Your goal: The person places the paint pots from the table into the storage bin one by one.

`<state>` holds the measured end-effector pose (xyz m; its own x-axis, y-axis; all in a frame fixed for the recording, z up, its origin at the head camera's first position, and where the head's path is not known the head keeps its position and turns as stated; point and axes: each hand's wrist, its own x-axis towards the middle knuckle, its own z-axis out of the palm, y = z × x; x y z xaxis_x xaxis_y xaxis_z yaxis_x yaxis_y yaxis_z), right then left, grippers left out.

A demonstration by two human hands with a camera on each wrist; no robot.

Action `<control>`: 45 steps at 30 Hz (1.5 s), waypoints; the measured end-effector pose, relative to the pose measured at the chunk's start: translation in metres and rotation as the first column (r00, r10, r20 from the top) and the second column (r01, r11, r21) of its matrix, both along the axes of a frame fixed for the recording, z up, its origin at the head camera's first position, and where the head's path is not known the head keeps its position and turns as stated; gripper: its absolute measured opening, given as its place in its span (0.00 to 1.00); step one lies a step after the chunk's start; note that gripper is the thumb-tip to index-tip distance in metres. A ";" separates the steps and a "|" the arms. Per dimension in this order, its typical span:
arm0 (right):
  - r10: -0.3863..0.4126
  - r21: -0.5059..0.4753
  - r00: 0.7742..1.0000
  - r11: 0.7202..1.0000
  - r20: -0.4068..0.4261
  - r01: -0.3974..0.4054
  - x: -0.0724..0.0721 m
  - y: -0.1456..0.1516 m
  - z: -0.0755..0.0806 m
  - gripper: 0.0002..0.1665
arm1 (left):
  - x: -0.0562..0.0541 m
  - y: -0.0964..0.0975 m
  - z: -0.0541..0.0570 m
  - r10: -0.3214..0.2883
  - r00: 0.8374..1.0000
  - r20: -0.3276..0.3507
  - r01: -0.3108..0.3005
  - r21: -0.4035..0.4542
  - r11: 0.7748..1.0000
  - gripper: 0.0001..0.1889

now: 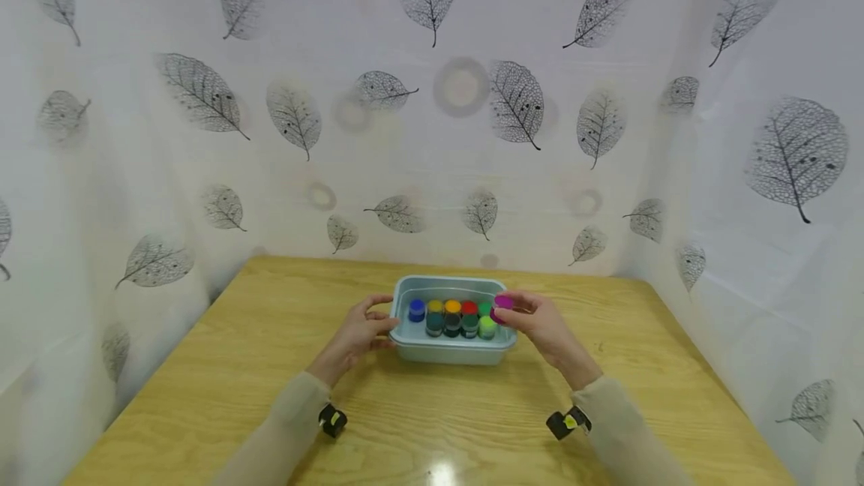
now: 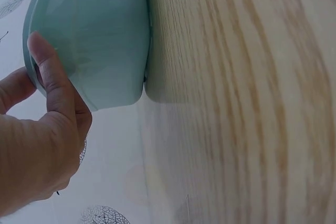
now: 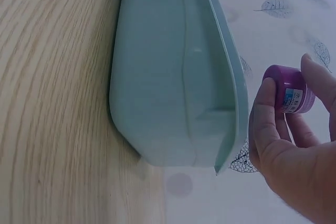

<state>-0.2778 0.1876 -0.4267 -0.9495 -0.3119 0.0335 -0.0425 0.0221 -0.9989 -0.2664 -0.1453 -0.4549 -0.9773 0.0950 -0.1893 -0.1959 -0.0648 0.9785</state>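
Observation:
A pale blue-green plastic tub (image 1: 451, 355) stands on the table with several small paint jars inside. My left hand (image 1: 352, 337) grips the tub's left end; in the left wrist view, its thumb and fingers lie around the rim (image 2: 32, 19). Between the thumb and fingers of my right hand (image 1: 550, 336) is a purple paint jar (image 3: 287, 85), held over the tub's right rim. It is tilted, and a white and blue label shows on its side. Inside, a blue jar (image 1: 417, 311) sits apart at the left, while yellow, orange, red (image 1: 469, 308), green and dark ones cluster towards the right.
The wooden table (image 1: 432, 411) runs around the tub on all sides. A white curtain (image 1: 432, 163) printed with grey leaves hangs behind the table and along both sides. Small black devices (image 1: 333, 420) are strapped to both wrists, over beige sleeves (image 1: 286, 422).

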 end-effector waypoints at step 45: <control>0.184 0.444 0.976 0.888 -0.117 -0.114 -0.033 -0.116 -0.010 0.26 | 0.001 0.003 0.003 0.008 1.000 -0.020 -0.008 -0.027 1.000 0.28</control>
